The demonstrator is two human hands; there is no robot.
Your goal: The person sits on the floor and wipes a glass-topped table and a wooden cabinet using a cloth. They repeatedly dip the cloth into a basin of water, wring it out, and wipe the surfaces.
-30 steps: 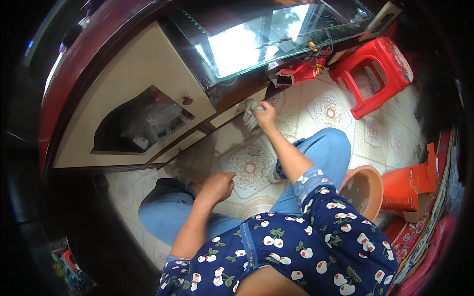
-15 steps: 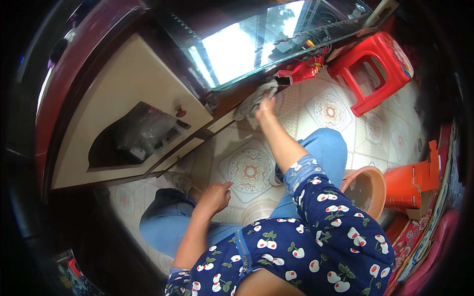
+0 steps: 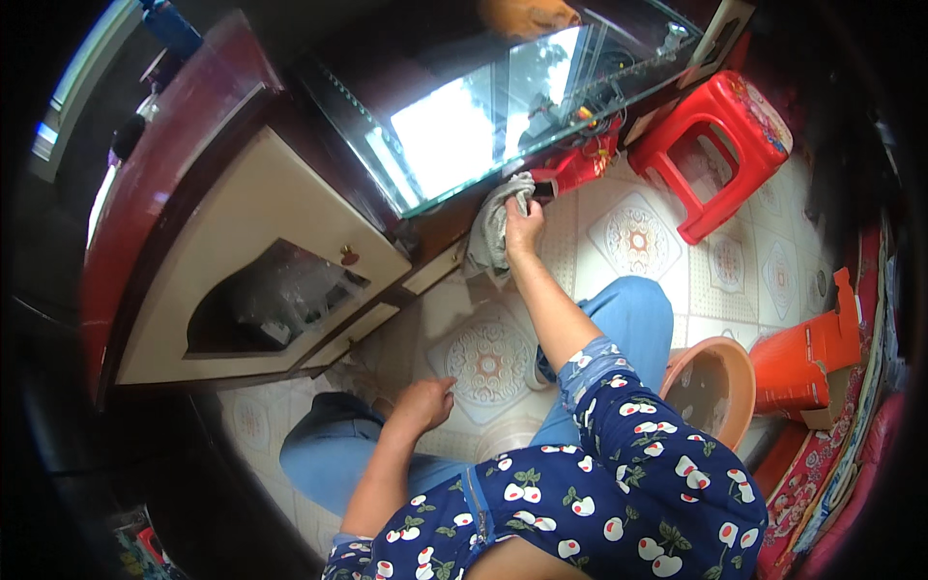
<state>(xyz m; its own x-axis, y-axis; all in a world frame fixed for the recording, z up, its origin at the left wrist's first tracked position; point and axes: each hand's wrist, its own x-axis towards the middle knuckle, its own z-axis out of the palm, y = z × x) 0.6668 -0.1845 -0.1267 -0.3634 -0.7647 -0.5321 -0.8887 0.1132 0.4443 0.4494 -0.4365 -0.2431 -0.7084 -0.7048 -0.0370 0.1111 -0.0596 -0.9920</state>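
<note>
Head view. Your right hand [image 3: 524, 230], fingers closed round a grey cloth [image 3: 491, 237], holds it at the lower front of the cabinet [image 3: 280, 184]; one second ago the cloth was more bunched, and now it drapes wider. Your left hand [image 3: 422, 404], half curled, palm hidden, cannot be judged for contents. Patterned tiles [image 3: 488, 362] cover the floor; a red stool [image 3: 739, 121] and orange basin [image 3: 742, 394] stand rightward.
</note>
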